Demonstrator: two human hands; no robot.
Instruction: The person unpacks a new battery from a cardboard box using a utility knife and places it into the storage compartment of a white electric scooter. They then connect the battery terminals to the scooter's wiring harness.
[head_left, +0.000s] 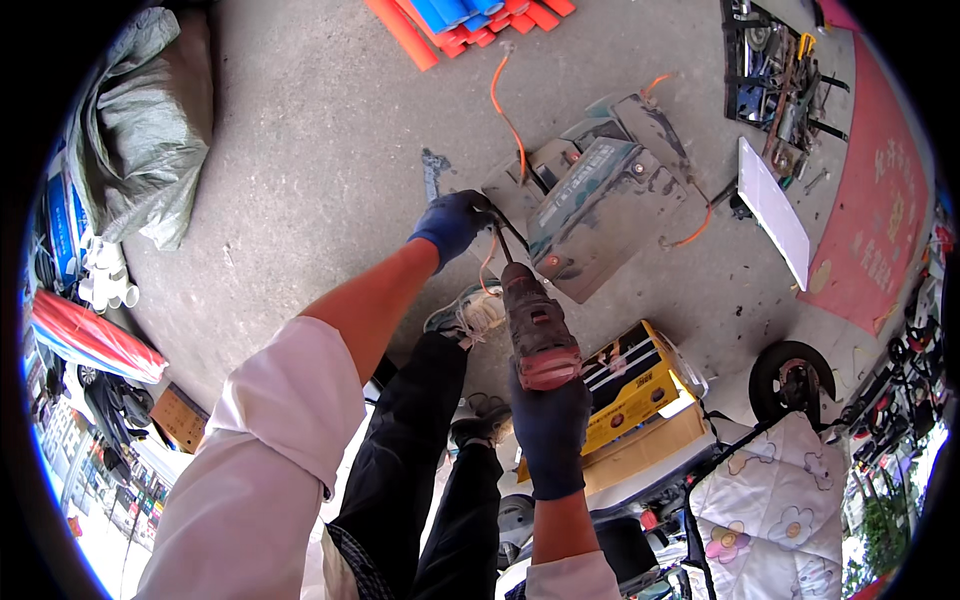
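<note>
My right hand (551, 439), in a dark glove, grips a worn red and black cordless drill driver (541, 330). Its long bit points away from me. My left hand (454, 225), in a blue glove, has its fingertips close to the bit's tip, beside a black cable (513, 229). Whether the fingers pinch the cable cannot be made out. Just right of the bit stands a group of dusty grey-green batteries (607, 214) with writing on top. An orange wire (508, 112) rises from the batteries, and another orange wire (705, 221) bends out at their right side.
Red and blue tubes (465, 19) lie at the top. Tools fill an open tool bag (772, 82) by a red mat (874, 202). A white panel (772, 214), a yellow box (634, 390) and a wheel (791, 382) are rightward. A woven sack (150, 127) sits left.
</note>
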